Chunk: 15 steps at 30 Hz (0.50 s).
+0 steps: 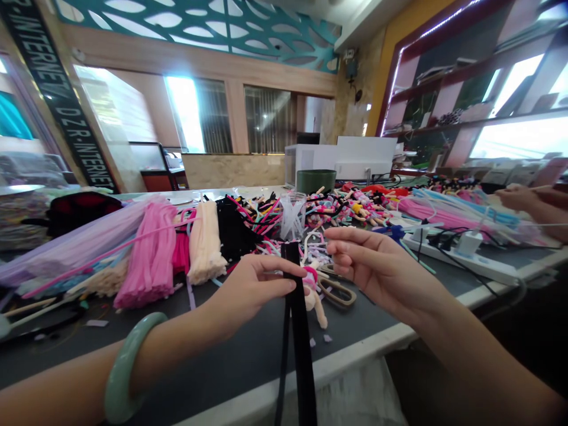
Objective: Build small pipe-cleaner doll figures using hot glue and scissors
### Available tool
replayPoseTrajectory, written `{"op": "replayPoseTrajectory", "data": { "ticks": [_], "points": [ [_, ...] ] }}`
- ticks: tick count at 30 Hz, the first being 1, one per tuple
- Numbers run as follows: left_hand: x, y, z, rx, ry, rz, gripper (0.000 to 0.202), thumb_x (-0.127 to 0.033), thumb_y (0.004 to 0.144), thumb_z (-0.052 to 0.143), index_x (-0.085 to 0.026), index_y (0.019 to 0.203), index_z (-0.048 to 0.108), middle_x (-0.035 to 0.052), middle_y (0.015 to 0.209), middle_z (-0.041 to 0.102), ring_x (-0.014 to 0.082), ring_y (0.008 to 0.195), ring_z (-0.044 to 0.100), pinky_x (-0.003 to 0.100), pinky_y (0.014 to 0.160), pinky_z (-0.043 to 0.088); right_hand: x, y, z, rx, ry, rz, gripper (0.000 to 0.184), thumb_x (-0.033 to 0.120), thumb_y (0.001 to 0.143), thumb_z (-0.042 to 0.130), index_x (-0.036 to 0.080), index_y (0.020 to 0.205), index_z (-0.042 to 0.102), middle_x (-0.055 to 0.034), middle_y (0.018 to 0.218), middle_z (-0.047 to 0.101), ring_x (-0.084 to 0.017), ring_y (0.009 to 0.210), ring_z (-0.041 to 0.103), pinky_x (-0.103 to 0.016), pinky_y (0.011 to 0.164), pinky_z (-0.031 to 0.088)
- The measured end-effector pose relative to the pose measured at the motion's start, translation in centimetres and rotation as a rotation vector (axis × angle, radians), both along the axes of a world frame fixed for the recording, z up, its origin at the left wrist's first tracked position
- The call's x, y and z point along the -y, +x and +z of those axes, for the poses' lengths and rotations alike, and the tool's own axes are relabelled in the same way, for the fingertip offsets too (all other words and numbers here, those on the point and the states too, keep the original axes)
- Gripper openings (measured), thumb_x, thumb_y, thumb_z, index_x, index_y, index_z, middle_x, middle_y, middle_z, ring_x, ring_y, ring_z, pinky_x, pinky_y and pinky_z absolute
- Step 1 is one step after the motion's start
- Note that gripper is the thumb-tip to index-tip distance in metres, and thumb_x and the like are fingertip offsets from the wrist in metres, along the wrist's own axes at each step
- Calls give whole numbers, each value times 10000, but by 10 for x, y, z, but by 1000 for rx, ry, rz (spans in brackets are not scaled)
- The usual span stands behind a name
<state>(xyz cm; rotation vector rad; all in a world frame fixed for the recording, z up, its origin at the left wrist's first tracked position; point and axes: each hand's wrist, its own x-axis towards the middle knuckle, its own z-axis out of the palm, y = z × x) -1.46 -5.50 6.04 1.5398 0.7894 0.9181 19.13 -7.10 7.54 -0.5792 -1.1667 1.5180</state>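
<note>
My left hand pinches a black strip, which hangs from my fingers toward 6 o'clock. My right hand is open, fingers slightly parted, touching nothing. A doll lies at its 8 o'clock, beside scissors.
</note>
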Motion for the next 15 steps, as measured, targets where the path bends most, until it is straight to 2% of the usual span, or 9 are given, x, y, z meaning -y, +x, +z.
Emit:
{"op": "replayPoseTrajectory", "data": {
  "ticks": [8, 11, 13, 15],
  "points": [
    [-2, 0, -2, -3, 4, -11, 181, -113, 707, 667, -165, 868, 731, 30, 821, 741, 143, 769, 671, 232, 744, 493, -3, -1, -2, -6, -30, -7, 143, 120, 766, 671, 143, 905, 696, 3, 746, 645, -18, 593, 541, -115, 621, 488],
    [-4, 0, -5, -23, 16, 8, 189, -113, 698, 668, -172, 865, 734, 20, 813, 737, 135, 760, 660, 219, 728, 485, 5, -6, -2, 3, -30, -2, 135, 125, 767, 664, 144, 898, 691, 3, 734, 636, -22, 581, 523, -120, 601, 471],
    [-6, -1, -6, -43, 24, 34, 183, -111, 689, 669, -171, 847, 737, 14, 801, 730, 130, 753, 649, 211, 717, 476, 20, -14, 1, 40, -26, 58, 134, 163, 774, 658, 155, 906, 685, 0, 736, 636, -26, 562, 512, -127, 568, 452],
    [-8, -2, -8, -55, 16, 39, 179, -116, 688, 667, -172, 843, 736, 10, 782, 724, 128, 744, 643, 209, 706, 471, 43, -23, 6, 127, -48, 234, 160, 252, 789, 643, 188, 932, 676, -1, 769, 644, -28, 539, 513, -143, 538, 437]
  ]
}}
